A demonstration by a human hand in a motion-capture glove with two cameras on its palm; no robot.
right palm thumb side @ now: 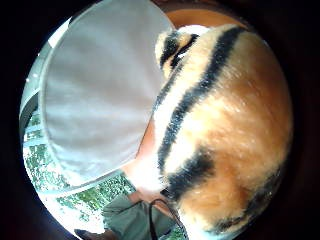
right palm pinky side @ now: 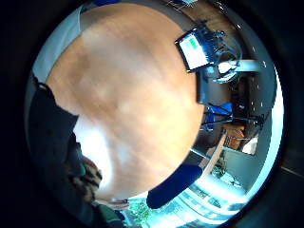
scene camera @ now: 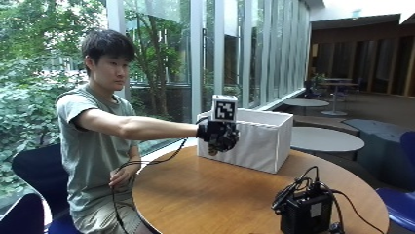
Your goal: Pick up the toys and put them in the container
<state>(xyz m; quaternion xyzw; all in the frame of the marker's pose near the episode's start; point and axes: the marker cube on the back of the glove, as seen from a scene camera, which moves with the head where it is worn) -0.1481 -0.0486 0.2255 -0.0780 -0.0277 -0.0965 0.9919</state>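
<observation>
Outside view: gloved right hand (scene camera: 219, 135) raised beside the white container (scene camera: 259, 141), fingers curled around a small dark toy (scene camera: 225, 142), held clear of the round table (scene camera: 214, 195).

Thumb-side palm view: striped plush tiger fur fills the frame against the container wall (right palm thumb side: 95, 100). Judged soft, light, best gripped round the body.

Little-finger-side view: only tabletop and a device with a lit screen (right palm pinky side: 194, 50).

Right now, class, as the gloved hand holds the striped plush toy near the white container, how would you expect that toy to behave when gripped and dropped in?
The striped plush toy looks furry and rounded, so it probably squashes under the right hand. It is likely light for its bulk. Dropped into the white container, it should land softly, not bounce or break.
</observation>
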